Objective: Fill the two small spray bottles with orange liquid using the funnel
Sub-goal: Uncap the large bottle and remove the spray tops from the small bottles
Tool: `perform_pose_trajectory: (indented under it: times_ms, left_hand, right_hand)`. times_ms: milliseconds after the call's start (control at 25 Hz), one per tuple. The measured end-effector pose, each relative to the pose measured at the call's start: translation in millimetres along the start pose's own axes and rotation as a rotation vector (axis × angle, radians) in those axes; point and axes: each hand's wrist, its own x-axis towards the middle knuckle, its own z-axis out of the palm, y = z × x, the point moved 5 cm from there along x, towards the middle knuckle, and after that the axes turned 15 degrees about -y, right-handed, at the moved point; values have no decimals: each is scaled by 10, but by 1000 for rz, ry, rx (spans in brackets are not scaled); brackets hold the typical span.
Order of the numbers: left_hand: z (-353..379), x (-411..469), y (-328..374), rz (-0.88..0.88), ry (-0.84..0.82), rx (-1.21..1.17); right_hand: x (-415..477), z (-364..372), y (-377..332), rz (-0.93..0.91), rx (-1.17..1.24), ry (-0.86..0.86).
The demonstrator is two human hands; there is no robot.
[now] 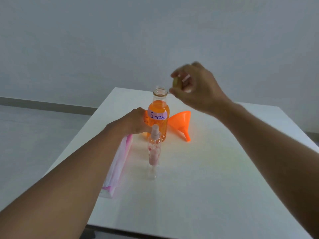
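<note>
A tall clear bottle of orange liquid [158,107], labelled "Spray", stands uncapped at the table's far middle. My left hand [136,122] grips its left side. My right hand [195,85] hovers above and right of the bottle's mouth, pinching a small yellowish cap [175,82]. An orange funnel [181,123] lies on its side just right of the bottle. In front of the bottle stands a small clear spray bottle [154,144] with a pink nozzle. A second small spray bottle [151,171] stands closer to me, in line with the first.
A white and pink packet [117,166] lies on the white table [207,178] left of the small bottles, under my left forearm. The table's left edge runs diagonally beside it. A grey wall and floor lie beyond.
</note>
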Motion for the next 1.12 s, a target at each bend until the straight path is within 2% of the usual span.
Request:
perform_pose_trajectory:
  times_ms: [80,280,400,640,800,920,1000,1120]
  left_hand:
    - [-9,-20,19,-18,9,13]
    - [11,-17,-2,-8,-31,-9]
    - [30,-16,8,-11,-54,-37]
    - [59,-100,-54,-22,-93,-149]
    - [-114,-406,-207,-167,51,-12]
    - [7,-621,-156,-175,7,95]
    - [149,-662,-110,-169,-26,201]
    - [244,-697,-36,-139,16,244]
  right_hand:
    - [-392,325,266,107,72,-4]
    - [-1159,1152,703,402,207,-163]
    - [-1251,1314,776,476,226,-148]
    - [-1280,1263,729,389,182,-132]
    - [-1260,1107,506,280,266,6]
    - [-1082,1012,233,169,393,52]
    - [-913,990,61,138,434,-2]
    - [-699,1096,-27,148,389,-202]
